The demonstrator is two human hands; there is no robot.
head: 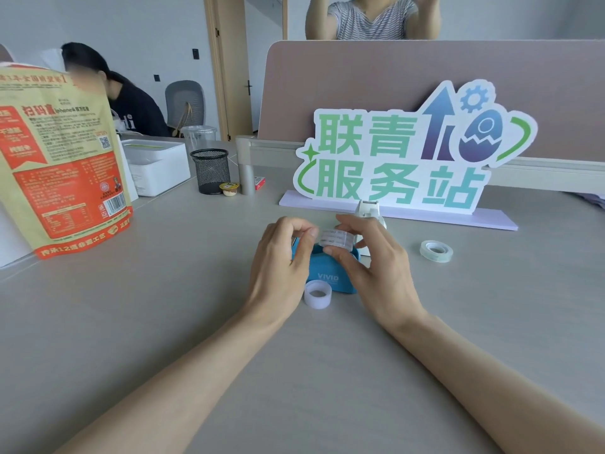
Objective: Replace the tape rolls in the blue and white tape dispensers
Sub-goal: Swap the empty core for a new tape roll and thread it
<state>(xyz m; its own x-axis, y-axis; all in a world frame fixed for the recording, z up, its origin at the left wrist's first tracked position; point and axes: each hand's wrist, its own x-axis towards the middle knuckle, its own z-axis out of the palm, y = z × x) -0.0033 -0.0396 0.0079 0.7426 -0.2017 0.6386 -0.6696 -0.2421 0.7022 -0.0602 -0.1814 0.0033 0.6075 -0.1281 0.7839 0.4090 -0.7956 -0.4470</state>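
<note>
Both my forearms reach forward and angle in toward each other, bare to the elbow. My left hand is curled, thumb and fingertips pinched together at the top, knuckles facing out. My right hand sits just beside it, fingers bent and thumb extended underneath, clamped on something small held between thumb and fingers

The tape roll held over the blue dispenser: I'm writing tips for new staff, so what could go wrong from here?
1. The tape roll is pinched by both the left hand and right hand above the blue dispenser; it may seat crooked.
2. The loose white ring by the left wrist could get knocked away.
</note>
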